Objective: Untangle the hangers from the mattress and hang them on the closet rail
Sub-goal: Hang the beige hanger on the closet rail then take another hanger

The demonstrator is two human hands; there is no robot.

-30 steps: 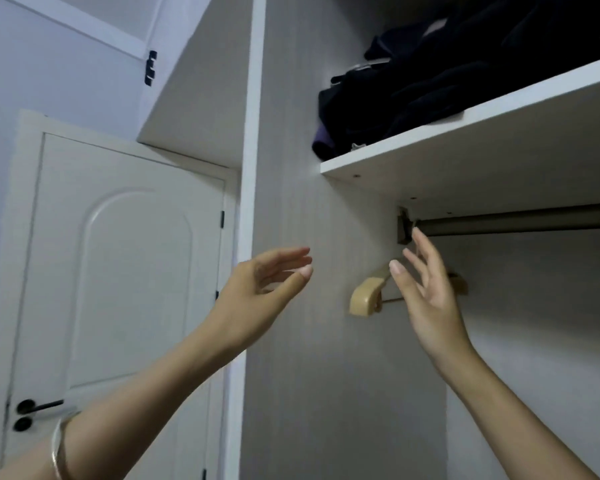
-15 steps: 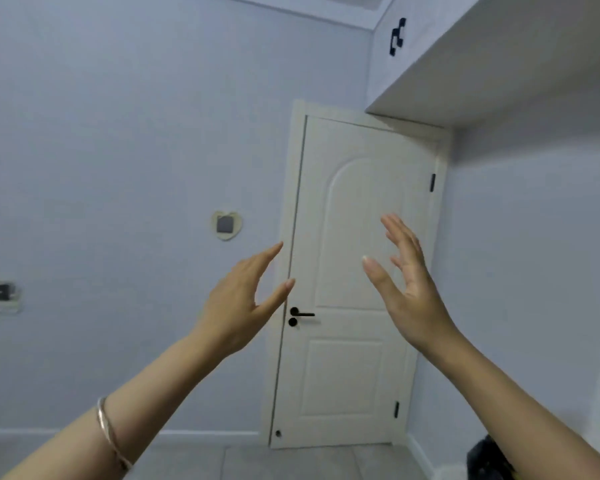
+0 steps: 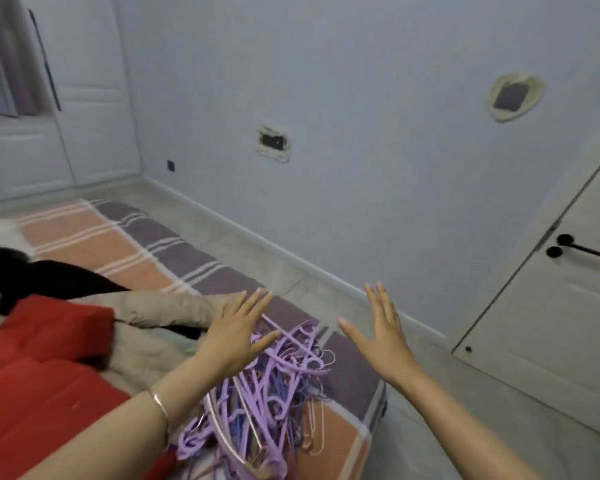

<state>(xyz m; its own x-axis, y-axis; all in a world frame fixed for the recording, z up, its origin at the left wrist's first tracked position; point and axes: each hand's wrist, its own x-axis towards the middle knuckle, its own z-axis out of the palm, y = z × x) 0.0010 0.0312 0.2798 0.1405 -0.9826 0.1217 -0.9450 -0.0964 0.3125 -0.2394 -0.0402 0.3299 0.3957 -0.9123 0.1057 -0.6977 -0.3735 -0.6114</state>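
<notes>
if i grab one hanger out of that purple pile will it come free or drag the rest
Probably drags others: the purple hangers lie hooked through one another in a heap. They look thin, so likely light. The heap sits near the mattress edge, so some may slide off.

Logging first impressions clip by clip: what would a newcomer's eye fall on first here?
A tangled heap of purple hangers lies on the striped mattress at lower centre. Both hands are spread open by it, the left hand at its upper left edge, the right hand off to its right. Bright red fabric fills the lower left corner.
</notes>
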